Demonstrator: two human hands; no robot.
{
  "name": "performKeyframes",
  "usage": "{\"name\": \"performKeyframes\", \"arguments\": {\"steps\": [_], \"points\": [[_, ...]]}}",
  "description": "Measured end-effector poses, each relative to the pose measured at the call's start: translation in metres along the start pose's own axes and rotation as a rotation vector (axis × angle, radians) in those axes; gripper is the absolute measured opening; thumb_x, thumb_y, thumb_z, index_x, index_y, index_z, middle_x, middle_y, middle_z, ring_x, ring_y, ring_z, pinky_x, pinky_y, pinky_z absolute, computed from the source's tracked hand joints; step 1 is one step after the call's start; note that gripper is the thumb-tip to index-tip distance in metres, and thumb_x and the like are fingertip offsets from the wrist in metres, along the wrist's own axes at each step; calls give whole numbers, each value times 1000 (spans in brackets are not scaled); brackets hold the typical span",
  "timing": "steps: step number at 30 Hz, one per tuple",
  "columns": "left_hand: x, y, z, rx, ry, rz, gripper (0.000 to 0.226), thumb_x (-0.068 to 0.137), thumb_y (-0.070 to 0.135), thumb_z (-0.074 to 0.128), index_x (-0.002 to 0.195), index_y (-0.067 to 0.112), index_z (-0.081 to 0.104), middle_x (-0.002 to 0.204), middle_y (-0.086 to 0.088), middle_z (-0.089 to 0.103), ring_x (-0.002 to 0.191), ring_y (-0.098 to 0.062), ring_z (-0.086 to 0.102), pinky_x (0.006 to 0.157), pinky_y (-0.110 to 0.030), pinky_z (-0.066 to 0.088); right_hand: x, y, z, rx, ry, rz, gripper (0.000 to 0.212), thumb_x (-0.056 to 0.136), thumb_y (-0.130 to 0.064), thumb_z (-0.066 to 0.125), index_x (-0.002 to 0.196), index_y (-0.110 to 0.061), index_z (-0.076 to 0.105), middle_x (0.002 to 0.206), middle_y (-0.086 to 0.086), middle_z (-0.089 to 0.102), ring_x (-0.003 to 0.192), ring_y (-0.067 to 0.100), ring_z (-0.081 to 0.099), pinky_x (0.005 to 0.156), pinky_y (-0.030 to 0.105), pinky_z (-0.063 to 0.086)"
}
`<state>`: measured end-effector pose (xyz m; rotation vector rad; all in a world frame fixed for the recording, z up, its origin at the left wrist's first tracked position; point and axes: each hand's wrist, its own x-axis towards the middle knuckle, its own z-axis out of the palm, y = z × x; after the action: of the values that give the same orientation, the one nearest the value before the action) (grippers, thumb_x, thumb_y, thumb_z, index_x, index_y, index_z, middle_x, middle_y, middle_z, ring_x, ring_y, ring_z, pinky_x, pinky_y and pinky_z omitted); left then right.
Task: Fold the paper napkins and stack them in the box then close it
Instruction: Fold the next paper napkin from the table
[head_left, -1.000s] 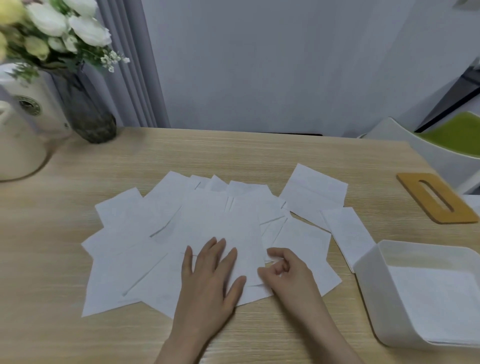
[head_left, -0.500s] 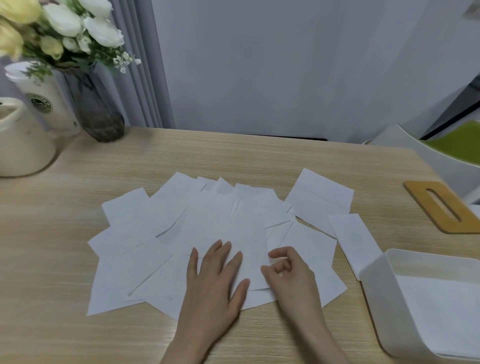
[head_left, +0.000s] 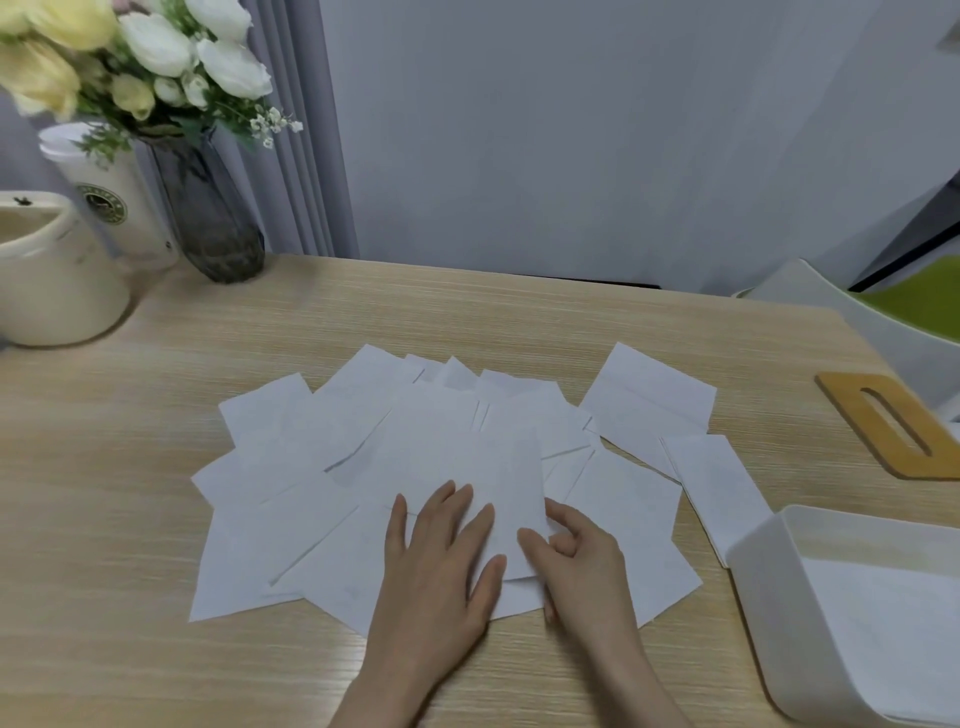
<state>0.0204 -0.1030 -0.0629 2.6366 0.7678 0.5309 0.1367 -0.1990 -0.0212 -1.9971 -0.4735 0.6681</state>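
Several white paper napkins (head_left: 322, 457) lie fanned out and overlapping across the middle of the wooden table (head_left: 104, 467). My left hand (head_left: 441, 566) rests flat with straight fingers on the top napkin (head_left: 467, 457). My right hand (head_left: 582, 566) sits just to its right, thumb and curled fingers pinching that napkin's right edge. The white open box (head_left: 753, 582) stands at the lower right, with folded napkins (head_left: 883, 623) lying inside. Its wooden lid (head_left: 857, 410) with a slot lies on the table at the far right.
A dark glass vase of flowers (head_left: 208, 223), a white cup (head_left: 119, 208) and a cream jug (head_left: 57, 291) stand at the back left. A chair with a green cushion (head_left: 924, 306) is beyond the table's right edge.
The view has shifted slightly, so everything sits a little further right in the frame. Both hands stay on the top napkin; the right fingers have closed a little more on its edge.
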Motion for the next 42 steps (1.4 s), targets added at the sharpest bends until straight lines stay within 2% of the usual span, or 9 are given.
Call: {"name": "performKeyframes", "arguments": {"steps": [5, 10, 15, 18, 22, 27, 32, 36, 42], "points": [[-2, 5, -8, -169, 125, -80, 47, 93, 39, 41, 123, 15, 67, 135, -4, 59, 134, -21, 47, 114, -47, 28, 0, -5, -11, 260, -35, 156, 13, 92, -17, 60, 101, -15, 68, 37, -7, 50, 30, 12, 36, 34, 19, 29], [-4, 12, -21, -508, 232, -423, 45, 86, 53, 43, 118, 31, 67, 106, 29, 63, 99, 3, 56, 83, -22, 45, 0, -4, -27, 484, -92, 331, 14, 91, -15, 61, 101, -8, 67, 35, -1, 38, 25, 8, 24, 31, 12, 15], [7, 13, -30, -1208, 23, -751, 22, 84, 46, 66, 102, 37, 74, 91, -4, 75, 77, -16, 66, 76, -33, 51, -5, 1, -27, 485, -126, 345, 15, 89, -16, 63, 99, -7, 69, 36, 2, 38, 24, 8, 24, 30, 11, 16], [12, 13, -37, -1237, -51, -714, 19, 95, 25, 59, 97, 28, 78, 84, -7, 75, 66, -15, 64, 55, -25, 47, -10, 2, -22, 476, -146, 337, 14, 88, -16, 64, 97, -7, 69, 36, 4, 40, 23, 9, 25, 30, 10, 16], [9, 13, -41, -1310, -73, -762, 19, 95, 8, 58, 103, 14, 74, 94, -10, 77, 87, -25, 73, 78, -38, 55, -15, 1, -14, 444, -172, 297, 11, 88, -17, 65, 94, -9, 70, 37, 4, 43, 23, 10, 27, 30, 12, 17], [6, 11, -43, -1223, -20, -786, 26, 97, 1, 51, 99, 18, 71, 89, -5, 77, 84, -22, 73, 76, -35, 55, -19, -1, -8, 347, -188, 201, 12, 89, -17, 64, 98, -10, 69, 45, -1, 58, 27, 11, 35, 33, 16, 25], [3, -5, -45, -1190, 74, -821, 26, 96, 0, 50, 95, 17, 71, 84, -4, 76, 77, -16, 69, 68, -30, 50, -15, -1, -12, -5, 49, 25, 8, 84, -22, 68, 89, -29, 69, 76, -11, 69, 66, 1, 58, 64, 22, 41], [5, -15, -47, -1237, 88, -868, 25, 95, 0, 52, 95, 15, 72, 88, -1, 77, 77, -12, 68, 66, -26, 48, -10, -2, -14, -262, 73, -3, 24, 82, -35, 67, 102, -39, 56, 94, -18, 61, 92, -3, 55, 77, 29, 44], [5, -18, -48, -1275, 49, -864, 23, 94, 2, 54, 98, 15, 72, 91, -1, 77, 78, -12, 72, 60, -21, 52, -9, -5, -5, -343, 27, 4, 33, 76, -33, 70, 103, -39, 51, 79, -15, 60, 82, -2, 56, 63, 25, 39]]}}
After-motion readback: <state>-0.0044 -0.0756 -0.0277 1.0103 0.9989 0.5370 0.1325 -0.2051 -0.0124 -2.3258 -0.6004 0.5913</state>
